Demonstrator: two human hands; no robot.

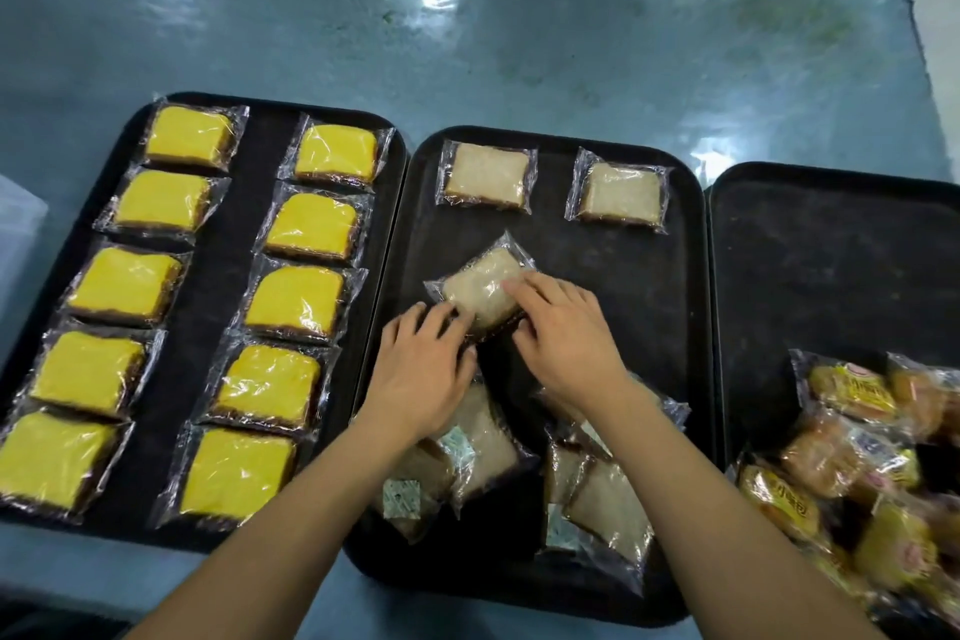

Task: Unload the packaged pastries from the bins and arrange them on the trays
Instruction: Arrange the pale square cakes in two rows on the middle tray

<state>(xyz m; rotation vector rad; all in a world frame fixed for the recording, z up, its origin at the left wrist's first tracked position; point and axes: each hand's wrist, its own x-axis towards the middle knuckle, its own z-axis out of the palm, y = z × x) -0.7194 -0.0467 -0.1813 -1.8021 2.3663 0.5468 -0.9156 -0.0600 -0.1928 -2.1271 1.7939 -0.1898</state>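
**Two hands on one pale cake pack**

Three black trays sit side by side on a shiny blue-grey table (519, 31); the left tray (260, 234) is full of yellow cake packs (306, 301), ten of them, lined up in two neat rows; the middle tray (639, 327) has two pale cake packs at its far end, one on the left (485, 176) and one on the right (618, 191), lying flat and apart from each other; in the middle of this tray both hands are on a third pale pack (480, 288), which lies turned at a slant; the left hand (421, 374) pinches its near left edge with the fingers, and the right hand (563, 333) holds its right side, fingers bent over the top; near the front of the same tray a loose heap of pale packs (597, 499) lies under the arms, all mixed up; the right tray (831, 265) is bare at the back, with a pile of orange-brown bun packs (852, 457) at its near right corner.
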